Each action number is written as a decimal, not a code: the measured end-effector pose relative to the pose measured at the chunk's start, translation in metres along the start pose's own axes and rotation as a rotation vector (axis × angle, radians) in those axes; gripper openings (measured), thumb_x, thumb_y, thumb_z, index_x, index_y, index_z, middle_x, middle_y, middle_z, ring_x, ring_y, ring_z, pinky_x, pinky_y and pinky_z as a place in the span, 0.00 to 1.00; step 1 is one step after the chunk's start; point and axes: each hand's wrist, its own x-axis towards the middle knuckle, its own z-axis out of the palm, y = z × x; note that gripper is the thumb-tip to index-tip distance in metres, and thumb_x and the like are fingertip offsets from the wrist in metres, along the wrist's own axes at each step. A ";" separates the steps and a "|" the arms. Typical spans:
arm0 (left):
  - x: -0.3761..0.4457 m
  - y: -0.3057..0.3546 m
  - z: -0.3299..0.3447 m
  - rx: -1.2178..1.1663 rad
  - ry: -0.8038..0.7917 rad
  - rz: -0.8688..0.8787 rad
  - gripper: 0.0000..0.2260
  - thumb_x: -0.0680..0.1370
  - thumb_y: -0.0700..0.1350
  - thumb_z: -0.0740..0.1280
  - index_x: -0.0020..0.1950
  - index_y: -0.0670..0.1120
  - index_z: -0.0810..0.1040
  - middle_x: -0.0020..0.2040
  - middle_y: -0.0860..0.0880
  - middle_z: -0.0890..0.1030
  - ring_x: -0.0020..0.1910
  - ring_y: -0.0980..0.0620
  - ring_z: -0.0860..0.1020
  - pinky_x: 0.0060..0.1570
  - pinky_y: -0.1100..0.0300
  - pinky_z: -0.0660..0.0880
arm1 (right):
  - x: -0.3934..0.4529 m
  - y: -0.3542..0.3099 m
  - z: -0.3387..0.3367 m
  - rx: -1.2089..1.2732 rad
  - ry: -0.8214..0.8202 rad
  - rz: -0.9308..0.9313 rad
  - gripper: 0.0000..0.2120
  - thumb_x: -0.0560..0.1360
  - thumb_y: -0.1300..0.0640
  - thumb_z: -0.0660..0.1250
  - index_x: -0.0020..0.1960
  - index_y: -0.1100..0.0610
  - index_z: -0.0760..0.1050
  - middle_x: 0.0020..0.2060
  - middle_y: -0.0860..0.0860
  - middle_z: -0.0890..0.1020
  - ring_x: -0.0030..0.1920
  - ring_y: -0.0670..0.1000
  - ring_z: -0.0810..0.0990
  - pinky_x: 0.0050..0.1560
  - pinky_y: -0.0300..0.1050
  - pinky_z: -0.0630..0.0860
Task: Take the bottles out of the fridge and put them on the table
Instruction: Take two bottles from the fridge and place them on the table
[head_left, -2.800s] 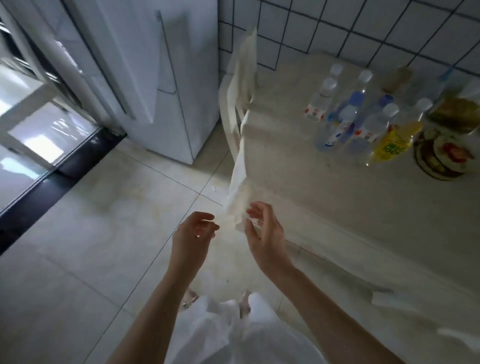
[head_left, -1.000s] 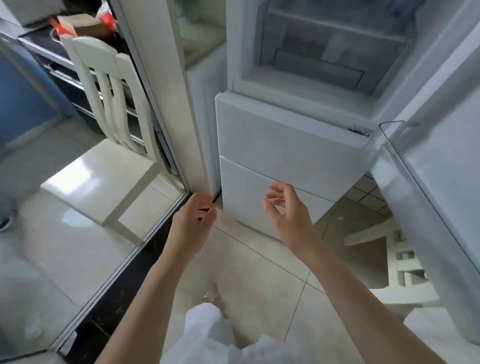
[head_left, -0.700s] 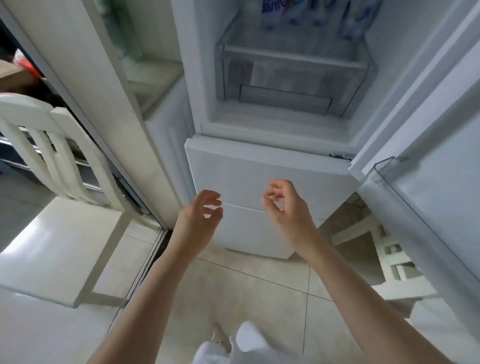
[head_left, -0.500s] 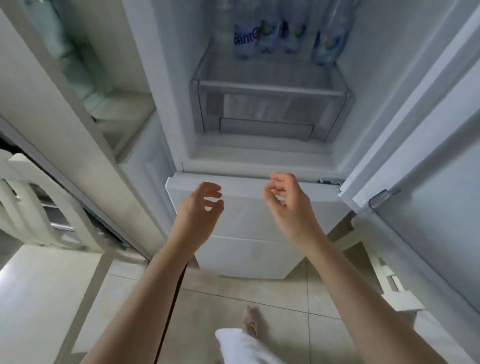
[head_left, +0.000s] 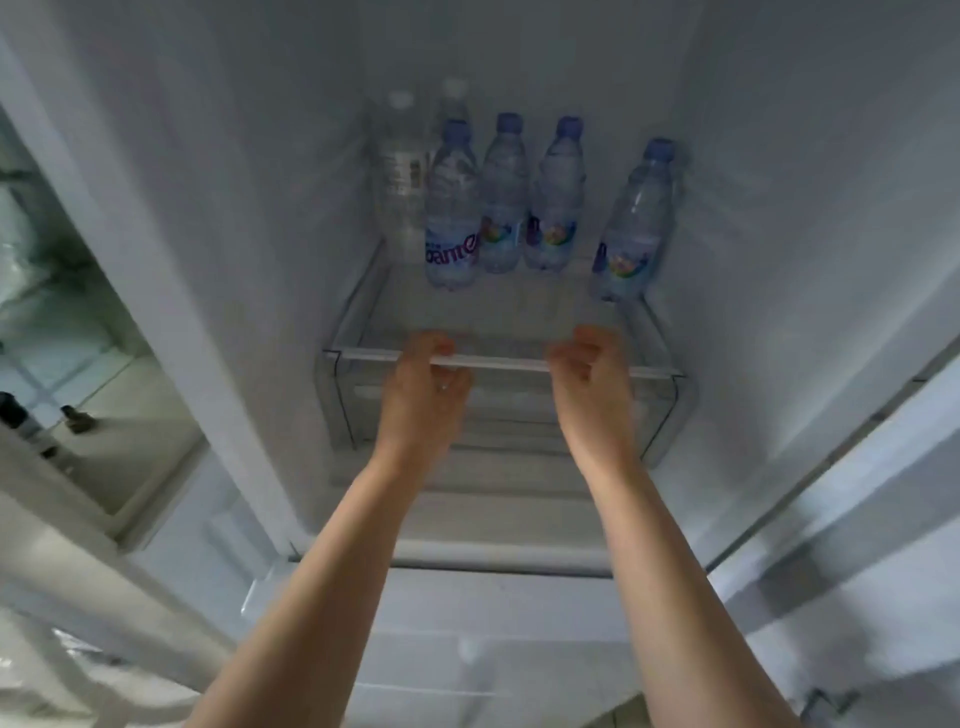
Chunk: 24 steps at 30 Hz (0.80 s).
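In front of you, the fridge (head_left: 779, 208) stands open. On its shelf (head_left: 498, 301), four bottles (head_left: 501, 197) stand upright in a row, the rightmost set apart; two more bottles (head_left: 402, 166) stand behind them at far left. A drawer (head_left: 660, 410) sits below the shelf. Your left hand (head_left: 423, 387) and right hand (head_left: 589, 382) are at the shelf's near edge, left and right of centre.

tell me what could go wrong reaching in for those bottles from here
1. The blue-capped bottles stand packed close; pulling one could topple its neighbours.
2. The left hand and right hand are at the glass shelf's front edge; bumping it could jolt the bottles.
3. The clear bottles behind are hard to reach.
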 end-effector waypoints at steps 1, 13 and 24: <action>0.014 0.004 0.006 -0.013 0.025 0.012 0.14 0.74 0.35 0.67 0.58 0.45 0.76 0.48 0.47 0.80 0.41 0.48 0.77 0.45 0.54 0.75 | 0.014 0.000 0.005 0.028 0.015 0.004 0.15 0.76 0.60 0.65 0.61 0.60 0.70 0.47 0.51 0.79 0.47 0.47 0.76 0.41 0.24 0.66; 0.154 0.013 0.036 -0.074 0.240 0.110 0.28 0.68 0.42 0.77 0.64 0.39 0.69 0.60 0.42 0.73 0.60 0.43 0.74 0.54 0.60 0.69 | 0.159 -0.001 0.014 0.008 0.337 0.009 0.36 0.60 0.45 0.68 0.59 0.69 0.69 0.53 0.64 0.79 0.53 0.63 0.79 0.52 0.59 0.78; 0.199 0.001 0.058 -0.281 0.191 0.119 0.31 0.67 0.37 0.78 0.65 0.36 0.68 0.60 0.42 0.77 0.55 0.48 0.78 0.46 0.68 0.76 | 0.221 0.056 0.024 -0.078 0.338 0.000 0.38 0.58 0.37 0.66 0.52 0.69 0.73 0.48 0.63 0.81 0.47 0.59 0.81 0.47 0.56 0.80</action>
